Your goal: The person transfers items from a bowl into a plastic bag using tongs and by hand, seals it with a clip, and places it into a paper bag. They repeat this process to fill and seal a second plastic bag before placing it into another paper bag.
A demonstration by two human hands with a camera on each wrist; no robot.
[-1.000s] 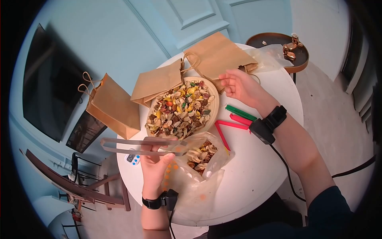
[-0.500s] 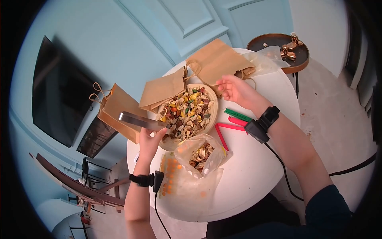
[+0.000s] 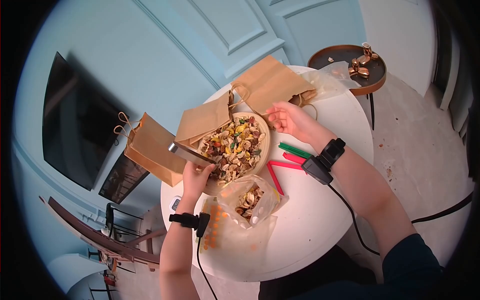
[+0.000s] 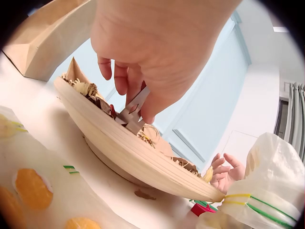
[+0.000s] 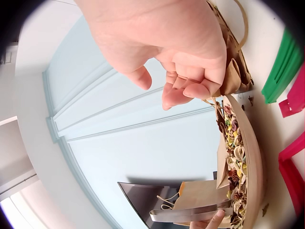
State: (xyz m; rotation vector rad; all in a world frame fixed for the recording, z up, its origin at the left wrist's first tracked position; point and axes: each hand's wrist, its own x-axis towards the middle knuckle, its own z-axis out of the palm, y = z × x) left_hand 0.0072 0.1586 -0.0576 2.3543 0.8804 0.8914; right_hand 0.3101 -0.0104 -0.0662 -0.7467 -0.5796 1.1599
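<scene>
My left hand (image 3: 194, 181) pinches metal tongs (image 3: 187, 151) between thumb and fingers. The tips of the tongs (image 4: 132, 113) reach into the dried flower pieces at the left side of the wooden bowl (image 3: 266, 150). In the right wrist view the bent end of the tongs (image 5: 164, 215) points away from the bowl. My right hand (image 3: 295, 122) hangs beyond the bowl's right rim, fingers loosely curled, holding nothing. An unsealed plastic bag (image 3: 272, 202) with dried pieces inside stands just in front of the bowl.
Brown paper bags (image 3: 155, 145) stand left of and behind the bowl. Green clips (image 3: 295, 149) and red clips (image 3: 274, 177) lie at its right. A flat patterned plastic bag (image 3: 235, 250) lies at the front, a small white timer (image 3: 175, 203) at the left edge.
My left hand has moved forward from over the plastic bag to the bowl, turning the tongs so their tips went into the dried pieces. The right hand has stayed beside the bowl.
</scene>
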